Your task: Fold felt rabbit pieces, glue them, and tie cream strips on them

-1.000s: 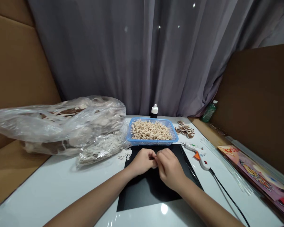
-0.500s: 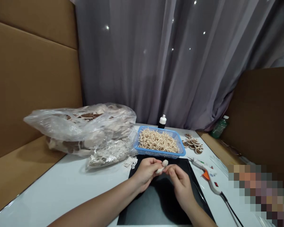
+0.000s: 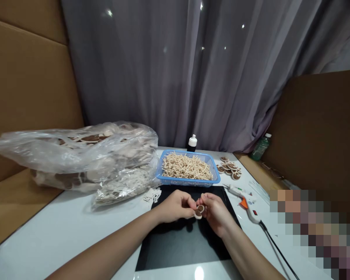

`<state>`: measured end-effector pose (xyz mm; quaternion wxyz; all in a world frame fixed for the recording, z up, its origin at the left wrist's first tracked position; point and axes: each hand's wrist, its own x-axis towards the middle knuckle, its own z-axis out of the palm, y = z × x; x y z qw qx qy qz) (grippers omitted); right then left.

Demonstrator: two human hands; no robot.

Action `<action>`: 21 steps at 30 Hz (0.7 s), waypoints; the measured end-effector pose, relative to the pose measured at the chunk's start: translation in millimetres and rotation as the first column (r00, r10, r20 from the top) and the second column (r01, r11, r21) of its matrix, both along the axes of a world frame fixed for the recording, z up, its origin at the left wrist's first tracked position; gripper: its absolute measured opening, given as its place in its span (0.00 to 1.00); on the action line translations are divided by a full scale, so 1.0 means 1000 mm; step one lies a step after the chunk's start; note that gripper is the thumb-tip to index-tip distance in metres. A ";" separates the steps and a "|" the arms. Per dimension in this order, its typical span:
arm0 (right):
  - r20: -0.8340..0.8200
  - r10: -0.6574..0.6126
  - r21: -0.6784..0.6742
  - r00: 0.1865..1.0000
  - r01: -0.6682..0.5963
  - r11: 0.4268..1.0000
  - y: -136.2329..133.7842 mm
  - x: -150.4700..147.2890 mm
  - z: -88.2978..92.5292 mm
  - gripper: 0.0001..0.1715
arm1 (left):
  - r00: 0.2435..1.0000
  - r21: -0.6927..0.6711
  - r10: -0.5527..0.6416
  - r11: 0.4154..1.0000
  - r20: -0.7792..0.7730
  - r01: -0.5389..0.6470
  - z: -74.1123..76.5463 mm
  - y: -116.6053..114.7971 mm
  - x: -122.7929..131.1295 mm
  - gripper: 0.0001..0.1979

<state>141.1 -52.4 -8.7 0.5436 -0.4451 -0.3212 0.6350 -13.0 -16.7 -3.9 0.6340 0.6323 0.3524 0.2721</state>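
Observation:
Over the black mat [image 3: 175, 249], a small brown-and-cream piece with two rounded lobes [image 3: 198, 214] is pinched between my hands. My left hand [image 3: 173, 207] grips it from the left, thumb and forefinger closed at its edge. From the right, the closed fingertips of my right hand [image 3: 217, 214] hold its upper edge. The brown faces of both lobes turn toward me. Just beyond my hands stands a blue plastic basket [image 3: 189, 182] full of thin cream sticks [image 3: 186, 166].
A glue gun [image 3: 252, 214] lies on the right with its cord trailing toward me. Behind it is a pile of brown-and-cream discs [image 3: 231, 169]. Large clear bags [image 3: 113, 155] fill the left back. A white-capped bottle [image 3: 193, 142] and a green bottle [image 3: 261, 147] stand farther back.
The piece has turned over: its pale side showed before, and its brown faces show now. My hands are slightly lower in view, and the whole view has shifted a little.

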 end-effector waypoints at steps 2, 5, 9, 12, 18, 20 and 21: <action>0.281 -0.043 0.135 0.959 0.005 0.991 -0.003 -0.002 0.001 0.13 | 0.999 0.037 -0.010 0.999 -0.052 0.012 -0.003 0.002 0.000 0.05; 0.731 -0.300 0.455 0.612 -0.109 0.884 -0.009 -0.008 0.003 0.15 | 0.995 0.081 0.009 0.997 -0.104 -0.001 -0.008 0.004 0.004 0.02; 0.762 -0.510 0.626 0.399 -0.252 0.738 -0.017 -0.016 0.005 0.15 | 0.989 0.119 0.074 0.991 -0.128 -0.059 -0.012 0.005 0.010 0.04; 0.714 -0.504 0.669 0.486 -0.261 0.696 -0.020 -0.014 0.008 0.16 | 0.983 0.144 0.145 0.981 -0.112 -0.129 -0.010 0.002 0.010 0.02; 0.601 -0.241 0.534 0.762 -0.159 0.830 -0.023 0.004 0.016 0.11 | 0.949 0.463 0.306 0.854 -0.072 -0.240 0.000 -0.007 0.005 0.02; 0.510 -0.197 0.475 0.838 -0.084 0.876 -0.022 0.006 0.015 0.11 | 0.938 0.584 0.342 0.773 -0.058 -0.246 0.003 -0.009 0.003 0.04; 0.446 -0.202 0.453 0.872 -0.025 0.891 -0.021 0.007 0.013 0.12 | 0.935 0.620 0.351 0.745 -0.050 -0.247 0.004 -0.010 0.003 0.05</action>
